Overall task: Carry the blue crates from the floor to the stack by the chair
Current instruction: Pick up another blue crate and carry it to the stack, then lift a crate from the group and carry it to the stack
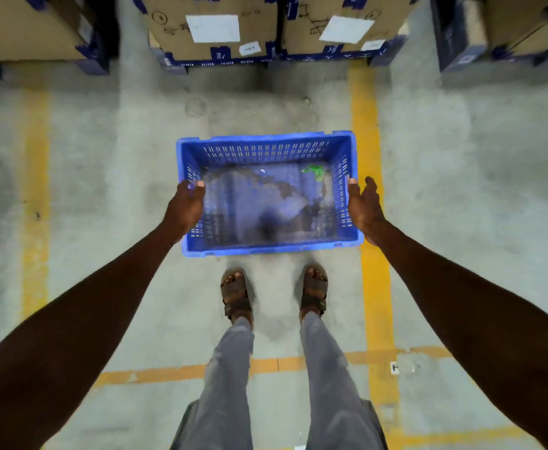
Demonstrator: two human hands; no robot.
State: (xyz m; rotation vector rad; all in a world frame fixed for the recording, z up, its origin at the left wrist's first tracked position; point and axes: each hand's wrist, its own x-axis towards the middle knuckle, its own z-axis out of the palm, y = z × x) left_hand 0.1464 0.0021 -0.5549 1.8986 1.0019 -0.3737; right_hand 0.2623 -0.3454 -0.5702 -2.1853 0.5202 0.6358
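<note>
A blue slotted plastic crate (267, 144) is in front of my feet, between my two hands; whether it touches the floor I cannot tell. It holds only a green scrap and some dirt on its bottom. My left hand (186, 206) grips the crate's left rim, fingers curled over the edge. My right hand (363, 206) lies against the right wall, thumb on the rim and fingers outside along the side. No chair or stack of crates is in view.
Cardboard boxes (214, 27) with blue tape and white labels stand in a row along the far side. Yellow lines (368, 157) mark the concrete floor left, right and behind my sandalled feet (237, 293).
</note>
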